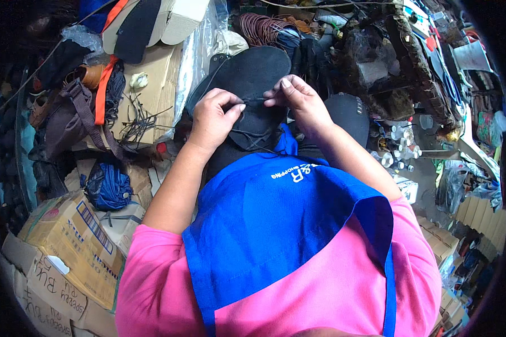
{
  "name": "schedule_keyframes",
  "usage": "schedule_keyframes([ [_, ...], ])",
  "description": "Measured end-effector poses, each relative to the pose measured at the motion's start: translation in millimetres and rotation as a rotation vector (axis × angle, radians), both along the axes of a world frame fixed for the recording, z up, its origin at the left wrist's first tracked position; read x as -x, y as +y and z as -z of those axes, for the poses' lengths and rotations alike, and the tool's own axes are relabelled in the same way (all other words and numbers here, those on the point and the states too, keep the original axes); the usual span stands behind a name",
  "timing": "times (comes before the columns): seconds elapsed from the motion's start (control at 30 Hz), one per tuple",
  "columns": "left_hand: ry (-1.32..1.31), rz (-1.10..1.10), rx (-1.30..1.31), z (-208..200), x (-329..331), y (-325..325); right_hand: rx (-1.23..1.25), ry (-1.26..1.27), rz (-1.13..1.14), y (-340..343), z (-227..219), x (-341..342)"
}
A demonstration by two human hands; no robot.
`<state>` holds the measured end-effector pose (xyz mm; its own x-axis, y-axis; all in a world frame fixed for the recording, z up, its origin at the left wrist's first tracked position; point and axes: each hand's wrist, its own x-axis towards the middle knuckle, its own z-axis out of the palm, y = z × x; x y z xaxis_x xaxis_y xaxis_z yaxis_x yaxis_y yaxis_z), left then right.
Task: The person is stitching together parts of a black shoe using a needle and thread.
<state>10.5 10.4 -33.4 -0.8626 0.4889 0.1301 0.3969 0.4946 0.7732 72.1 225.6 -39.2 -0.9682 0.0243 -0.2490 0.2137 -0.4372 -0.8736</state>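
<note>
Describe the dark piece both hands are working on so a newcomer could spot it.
Above the blue apron, the left hand and right hand pinch a flat black oval sole-shaped leather piece. Unlike nearby cardboard boxes, thin black cord trails from it.

Cluttered workshop, daylight. Left of grip: stacked cardboard boxes (76, 247), brown bag (67, 121), blue cord bundle (108, 188). Beyond: coiled brown cord (258, 28). Right: small white spools (402, 147), grey floor (430, 185).

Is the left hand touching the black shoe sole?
Touching. The head view shows the left hand pressing on the black shoe sole, thumb and fingers pinching a thin black cord.
</note>
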Motion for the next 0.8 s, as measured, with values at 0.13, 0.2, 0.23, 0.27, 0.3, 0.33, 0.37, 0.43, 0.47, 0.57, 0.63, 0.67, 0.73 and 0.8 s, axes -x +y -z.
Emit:
schedule_keyframes([
  [0.13,-0.017,0.002,0.010,1,2,0,-0.050,0.052,0.086,5,1,1],
  [0.2,-0.023,0.019,0.015,-1,2,0,-0.037,0.070,0.130,8,4,2],
  [0.23,-0.021,0.038,0.015,-3,3,1,-0.017,0.073,0.152,10,5,2],
  [0.27,-0.020,0.055,0.012,-5,4,1,0.013,0.106,0.162,11,7,2],
  [0.3,-0.089,0.055,-0.032,-7,6,2,0.009,0.085,0.188,13,9,3],
  [0.33,-0.157,0.052,-0.077,-9,9,4,0.053,0.020,0.192,14,10,3],
  [0.37,-0.238,0.056,-0.112,-11,12,5,0.105,-0.016,0.185,15,12,4],
  [0.43,-0.133,0.163,-0.025,-15,23,9,0.173,-0.115,0.184,16,14,5],
  [0.47,-0.102,0.209,0.042,-17,28,12,0.184,-0.138,0.192,16,14,6],
  [0.57,-0.069,0.337,0.241,-17,39,20,0.198,-0.202,0.244,13,15,8],
  [0.63,0.013,0.373,0.238,-13,42,26,0.170,-0.230,0.296,9,15,9],
  [0.67,-0.054,0.370,0.246,-10,43,28,0.230,-0.218,0.300,8,15,10],
  [0.73,-0.184,0.366,0.249,-5,45,30,0.369,-0.161,0.284,8,16,11],
  [0.8,-0.210,0.377,0.190,0,48,30,0.308,-0.155,0.288,13,18,13],
])
